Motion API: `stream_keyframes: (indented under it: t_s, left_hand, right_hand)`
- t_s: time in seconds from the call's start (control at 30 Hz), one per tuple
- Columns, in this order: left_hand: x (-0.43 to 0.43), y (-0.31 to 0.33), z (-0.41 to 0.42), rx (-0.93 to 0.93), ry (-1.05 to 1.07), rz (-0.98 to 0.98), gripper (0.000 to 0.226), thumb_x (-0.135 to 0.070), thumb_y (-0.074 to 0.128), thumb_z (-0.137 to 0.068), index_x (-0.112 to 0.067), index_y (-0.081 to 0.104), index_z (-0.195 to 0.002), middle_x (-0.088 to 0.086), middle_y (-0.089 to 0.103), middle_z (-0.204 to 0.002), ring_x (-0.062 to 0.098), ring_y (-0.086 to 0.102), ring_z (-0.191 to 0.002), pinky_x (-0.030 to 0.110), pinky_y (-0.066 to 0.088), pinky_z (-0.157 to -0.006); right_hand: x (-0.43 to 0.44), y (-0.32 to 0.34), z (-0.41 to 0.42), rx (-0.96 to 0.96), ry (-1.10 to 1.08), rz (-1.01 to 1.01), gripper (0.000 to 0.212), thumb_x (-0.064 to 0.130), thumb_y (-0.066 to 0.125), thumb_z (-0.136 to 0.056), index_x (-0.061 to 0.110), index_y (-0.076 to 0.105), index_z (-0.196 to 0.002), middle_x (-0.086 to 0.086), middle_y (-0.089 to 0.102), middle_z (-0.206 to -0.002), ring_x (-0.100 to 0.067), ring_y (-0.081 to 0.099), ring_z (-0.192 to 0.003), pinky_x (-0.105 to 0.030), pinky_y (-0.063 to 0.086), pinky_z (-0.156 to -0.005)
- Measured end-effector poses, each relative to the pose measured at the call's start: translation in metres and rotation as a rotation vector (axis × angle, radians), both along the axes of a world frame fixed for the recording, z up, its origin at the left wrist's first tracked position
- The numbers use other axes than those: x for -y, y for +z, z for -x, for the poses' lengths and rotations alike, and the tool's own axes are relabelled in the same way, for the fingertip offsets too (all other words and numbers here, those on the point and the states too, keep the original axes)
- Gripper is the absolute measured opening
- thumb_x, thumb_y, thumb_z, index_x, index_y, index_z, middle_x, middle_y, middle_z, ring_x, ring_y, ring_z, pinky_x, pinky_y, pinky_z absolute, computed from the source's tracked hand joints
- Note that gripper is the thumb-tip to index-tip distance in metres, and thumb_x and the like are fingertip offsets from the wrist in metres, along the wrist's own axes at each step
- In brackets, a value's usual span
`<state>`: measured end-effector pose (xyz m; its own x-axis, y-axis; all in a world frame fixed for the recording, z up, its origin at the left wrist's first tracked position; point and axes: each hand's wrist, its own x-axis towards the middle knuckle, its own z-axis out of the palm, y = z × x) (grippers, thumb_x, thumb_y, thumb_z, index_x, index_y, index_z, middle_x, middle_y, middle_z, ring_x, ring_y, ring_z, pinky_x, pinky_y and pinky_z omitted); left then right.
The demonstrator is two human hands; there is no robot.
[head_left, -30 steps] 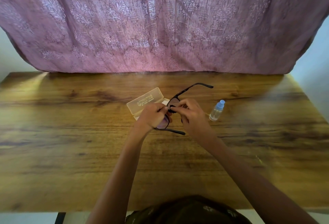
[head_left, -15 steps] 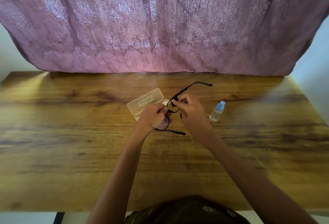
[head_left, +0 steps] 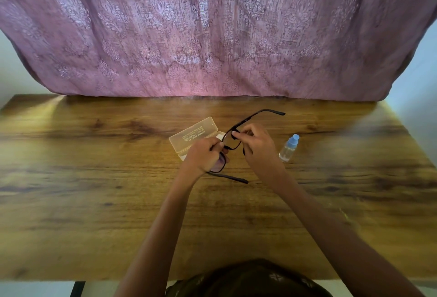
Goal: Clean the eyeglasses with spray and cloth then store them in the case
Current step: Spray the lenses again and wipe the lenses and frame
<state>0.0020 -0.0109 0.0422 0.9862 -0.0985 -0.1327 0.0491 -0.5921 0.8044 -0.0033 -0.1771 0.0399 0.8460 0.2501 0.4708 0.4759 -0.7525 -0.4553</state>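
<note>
Black-framed eyeglasses point(head_left: 219, 165) are held above the middle of the wooden table point(head_left: 94, 202), temples unfolded, one pointing far right and one toward me. My left hand point(head_left: 204, 156) grips the near lens and frame. My right hand point(head_left: 257, 147) pinches the rim of the far lens with thumb and fingertips; I cannot tell whether a cloth lies between them. A translucent yellowish glasses case point(head_left: 194, 134) lies open on the table just behind my left hand. A small clear spray bottle point(head_left: 289, 147) with a blue cap lies to the right of my right hand.
A pink patterned curtain point(head_left: 212, 36) hangs along the table's far edge. Pale walls show at both sides. A bit of white point(head_left: 221, 134) shows beside the case's lid. The table's near edge runs close to my body.
My right fingertips have slid up along the far lens rim. The glasses and my left hand have stayed almost where they were. Case and bottle have not moved.
</note>
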Motion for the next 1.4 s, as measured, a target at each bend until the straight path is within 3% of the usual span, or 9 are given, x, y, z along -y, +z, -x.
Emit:
stream_keyframes:
  t_s: [0.23, 0.37, 0.5, 0.67, 0.87, 1.07, 1.2, 1.3, 1.4]
  left_hand:
    - [-0.001, -0.002, 0.000, 0.009, 0.039, 0.018, 0.026, -0.013, 0.048, -0.099, -0.007, 0.071, -0.087, -0.002, 0.067, -0.077, 0.010, 0.057, -0.079, -0.001, 0.036, -0.063]
    - [-0.002, 0.000, 0.001, 0.018, 0.050, 0.026, 0.026, -0.011, 0.049, -0.098, -0.004, 0.073, -0.090, 0.001, 0.068, -0.082, 0.010, 0.057, -0.080, 0.003, 0.036, -0.062]
    - [-0.004, 0.002, 0.004, -0.071, 0.069, 0.144, 0.029, -0.014, 0.048, -0.099, -0.016, 0.068, -0.078, 0.006, 0.074, -0.079, 0.011, 0.064, -0.072, 0.026, 0.050, -0.082]
    - [-0.006, 0.009, 0.002, -0.158, 0.204, 0.262, 0.032, -0.018, 0.049, -0.099, -0.022, 0.068, -0.074, -0.006, 0.070, -0.059, 0.018, 0.069, -0.078, 0.043, 0.051, -0.092]
    - [-0.004, 0.015, 0.008, -0.111, 0.302, 0.319, 0.027, -0.024, 0.054, -0.097, -0.023, 0.072, -0.077, -0.004, 0.074, -0.070, 0.003, 0.070, -0.065, 0.014, 0.050, -0.056]
    - [-0.004, 0.016, 0.008, -0.096, 0.314, 0.255, 0.025, -0.022, 0.054, -0.096, -0.012, 0.075, -0.088, 0.008, 0.074, -0.082, 0.023, 0.070, -0.084, 0.035, 0.054, -0.077]
    - [-0.011, 0.020, 0.012, -0.077, 0.273, 0.148, 0.036, -0.038, 0.046, -0.098, -0.016, 0.074, -0.092, -0.002, 0.071, -0.082, 0.018, 0.064, -0.084, 0.029, 0.044, -0.071]
    - [-0.015, 0.026, 0.023, 0.117, 0.296, -0.009, 0.038, -0.045, 0.045, -0.098, -0.019, 0.066, -0.117, -0.009, 0.067, -0.102, 0.007, 0.059, -0.093, 0.014, 0.041, -0.069]
    - [-0.014, 0.037, 0.039, 0.309, 0.107, 0.180, 0.040, -0.047, 0.047, -0.096, -0.023, 0.061, -0.124, -0.016, 0.063, -0.119, -0.003, 0.058, -0.107, 0.008, 0.044, -0.084]
  right_hand:
    - [0.001, -0.007, 0.007, -0.005, 0.007, -0.028, 0.032, -0.017, 0.062, -0.080, -0.002, 0.072, -0.106, -0.017, 0.061, -0.091, -0.031, 0.058, -0.086, -0.039, 0.050, -0.072]
    - [-0.004, -0.011, 0.014, -0.040, 0.055, -0.064, 0.028, -0.011, 0.063, -0.084, 0.002, 0.073, -0.107, -0.013, 0.061, -0.091, -0.026, 0.058, -0.086, -0.034, 0.049, -0.072]
    - [-0.002, -0.006, 0.016, -0.196, -0.022, -0.362, 0.016, 0.003, 0.060, -0.092, 0.009, 0.070, -0.102, -0.001, 0.063, -0.097, -0.009, 0.060, -0.086, -0.017, 0.048, -0.078]
    - [0.000, -0.003, 0.030, -0.614, -0.015, -0.777, 0.013, 0.013, 0.052, -0.099, 0.023, 0.059, -0.102, -0.006, 0.070, -0.090, -0.018, 0.068, -0.068, -0.027, 0.056, -0.061]
    - [-0.007, 0.009, 0.042, -0.702, 0.275, -0.964, 0.023, 0.018, 0.070, -0.086, 0.020, 0.071, -0.109, -0.005, 0.074, -0.101, -0.024, 0.071, -0.087, -0.030, 0.057, -0.082]
    - [-0.011, 0.025, 0.042, -0.595, 0.312, -0.935, 0.019, 0.001, 0.068, -0.087, 0.009, 0.073, -0.103, -0.004, 0.075, -0.098, -0.020, 0.071, -0.080, -0.024, 0.056, -0.074]
    - [-0.007, 0.035, 0.039, -0.644, 0.239, -1.066, 0.016, -0.001, 0.066, -0.086, 0.000, 0.071, -0.101, -0.008, 0.076, -0.093, -0.018, 0.071, -0.076, -0.021, 0.056, -0.071]
    - [0.001, 0.042, 0.035, -0.712, 0.244, -1.208, 0.019, 0.004, 0.066, -0.083, -0.001, 0.069, -0.101, -0.009, 0.075, -0.088, -0.016, 0.071, -0.075, -0.021, 0.056, -0.070]
    - [0.005, 0.046, 0.031, -0.788, 0.237, -1.287, 0.024, 0.003, 0.065, -0.082, -0.006, 0.066, -0.105, -0.011, 0.075, -0.086, -0.016, 0.071, -0.074, -0.020, 0.057, -0.069]
